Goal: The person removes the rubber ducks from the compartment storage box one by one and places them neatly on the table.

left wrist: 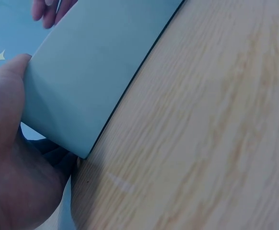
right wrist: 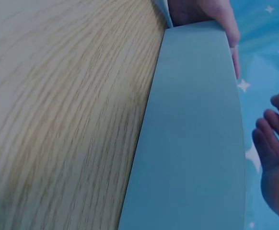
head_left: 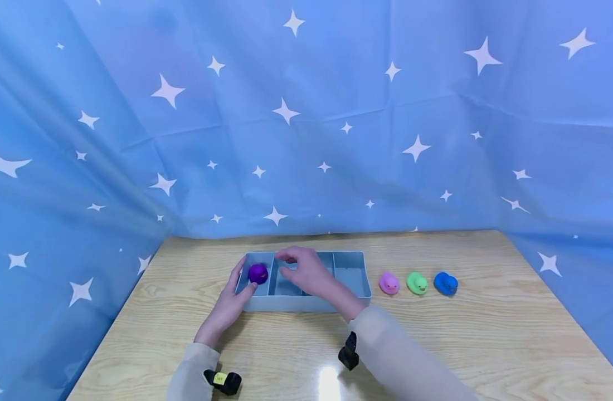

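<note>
Hovering over the middle of the tray (head_left: pixel 291 304), the right hand (head_left: pixel 309 271) in the head view has bent fingers and nothing visible between them; dipping too low could knock the rim. A purple toy (head_left: pixel 258 273) lies in the tray's left compartment, close to the thumb of the left hand (head_left: pixel 229 305), so a slip there might roll it. Right of the tray sit pink (head_left: pixel 389 283), green (head_left: pixel 417 283) and blue ducks (head_left: pixel 446 284); a dragging right sleeve (head_left: pixel 387 334) could topple them.

The left wrist view shows the left hand gripping the tray's left end; a hard pull might skew it.

In the right wrist view, the right hand's thumb and fingers stand parted, clear of the tray's near wall.
</note>
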`<state>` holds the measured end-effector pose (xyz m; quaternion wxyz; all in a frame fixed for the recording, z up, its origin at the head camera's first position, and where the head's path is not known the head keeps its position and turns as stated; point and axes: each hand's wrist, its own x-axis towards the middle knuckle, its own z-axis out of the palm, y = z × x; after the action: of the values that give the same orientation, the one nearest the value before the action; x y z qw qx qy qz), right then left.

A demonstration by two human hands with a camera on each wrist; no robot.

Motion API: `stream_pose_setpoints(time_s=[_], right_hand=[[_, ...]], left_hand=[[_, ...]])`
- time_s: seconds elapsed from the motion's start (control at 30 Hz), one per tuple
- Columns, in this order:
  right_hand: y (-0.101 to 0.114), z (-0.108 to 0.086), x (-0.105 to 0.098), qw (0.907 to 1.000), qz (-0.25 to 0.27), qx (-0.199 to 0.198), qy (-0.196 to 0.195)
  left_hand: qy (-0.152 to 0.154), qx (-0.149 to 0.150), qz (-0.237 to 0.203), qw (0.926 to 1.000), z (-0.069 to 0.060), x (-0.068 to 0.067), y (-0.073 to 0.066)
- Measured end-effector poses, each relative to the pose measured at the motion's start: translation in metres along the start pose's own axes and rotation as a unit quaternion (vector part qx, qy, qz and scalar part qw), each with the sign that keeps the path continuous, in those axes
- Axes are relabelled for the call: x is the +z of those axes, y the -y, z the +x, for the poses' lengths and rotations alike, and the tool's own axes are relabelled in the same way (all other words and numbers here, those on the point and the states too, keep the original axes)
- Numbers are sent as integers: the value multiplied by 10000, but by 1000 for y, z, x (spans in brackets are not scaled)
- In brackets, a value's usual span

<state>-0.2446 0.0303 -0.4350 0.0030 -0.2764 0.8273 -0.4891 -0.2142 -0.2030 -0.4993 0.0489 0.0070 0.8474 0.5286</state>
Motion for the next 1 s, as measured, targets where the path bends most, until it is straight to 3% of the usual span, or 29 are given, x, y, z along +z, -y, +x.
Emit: stream_pose_setpoints(time_s=[0.5, 0.83, 1.0], right_hand=[[7, 29, 36, 9994, -73, 208, 264], [3, 42, 39, 9941, -356, 496, 893], [3, 49, 42, 9923, -469, 616, 965]], left_hand=[[54, 13, -103, 9999, 0, -3, 2], [-9, 44, -218, 9998, 0, 5, 1], [-83, 45, -193, 9998, -1, 3, 1]])
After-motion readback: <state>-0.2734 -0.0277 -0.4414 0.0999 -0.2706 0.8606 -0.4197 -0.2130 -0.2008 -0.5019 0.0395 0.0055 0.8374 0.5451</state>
